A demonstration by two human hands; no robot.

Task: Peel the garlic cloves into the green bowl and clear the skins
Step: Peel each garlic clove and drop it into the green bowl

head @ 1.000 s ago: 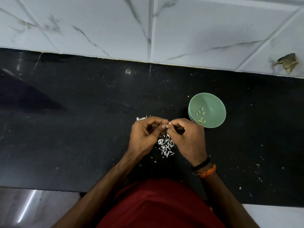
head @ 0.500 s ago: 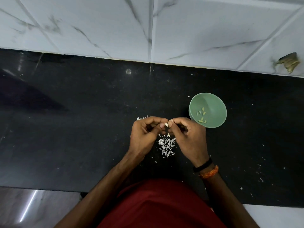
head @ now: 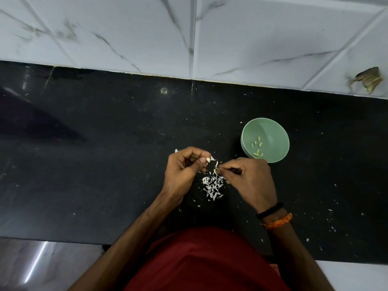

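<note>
Fingers (head: 206, 155) of the left hand (head: 182, 173) curl round a garlic clove (head: 208, 159), pinching it; the right hand (head: 249, 181) just beside it pinches a strip of skin (head: 216, 169) at its fingertips. Both hover over the black bench (head: 105, 164). The green bowl (head: 273, 131) stands near the right hand, holding peeled cloves (head: 257, 147). A pile of skins (head: 213, 186) lies below the hands

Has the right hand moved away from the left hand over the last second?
Yes. The right hand has drawn rightward and slightly toward the person, opening a gap from the left hand, judged against the green bowl, which stayed put.
</note>
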